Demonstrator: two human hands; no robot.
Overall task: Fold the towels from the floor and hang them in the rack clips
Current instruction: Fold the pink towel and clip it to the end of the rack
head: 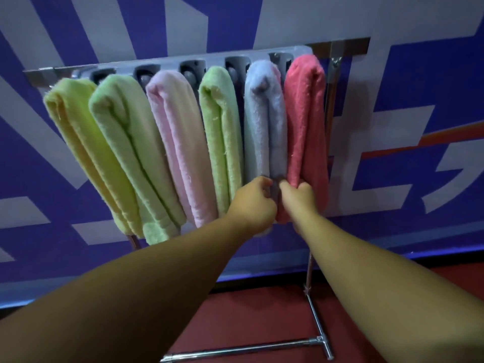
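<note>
Several folded towels hang side by side from the grey clip rack (167,62): yellow (78,142), green (131,148), pink (178,142), a second green (222,137), light blue (264,121) and coral red (306,113). My left hand (254,203) grips the lower left part of the light blue towel. My right hand (298,197) pinches its lower right edge, touching the coral red towel beside it. Both hands cover the blue towel's bottom end.
The rack stands on a chrome stand with a leg (309,273) and a floor bar (243,349) on a red floor (248,310). A blue and grey patterned wall (392,127) is right behind the towels.
</note>
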